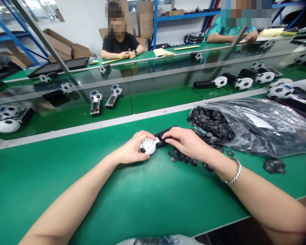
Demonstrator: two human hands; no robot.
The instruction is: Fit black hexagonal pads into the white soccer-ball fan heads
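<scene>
My left hand (132,148) is wrapped round the white, football-patterned head of a device (147,147), thumb at the near side and fingers over the far side. The device lies low over the green table, its dark handle (158,140) pointing right. At that handle my right hand (187,141) has its fingertips pinched together; whatever they hold is hidden. Loose black plastic pieces (178,156) are scattered under and beside my right hand. More of these pieces spill from a clear plastic bag (266,126) to the right.
Beyond the table's metal rail (142,117), a green conveyor belt (142,97) carries several football-headed devices (95,102). A small pile of black pieces (274,166) sits at right. Across the line, a person in black (121,46) and another in a turquoise sleeve (219,32) sit at a bench.
</scene>
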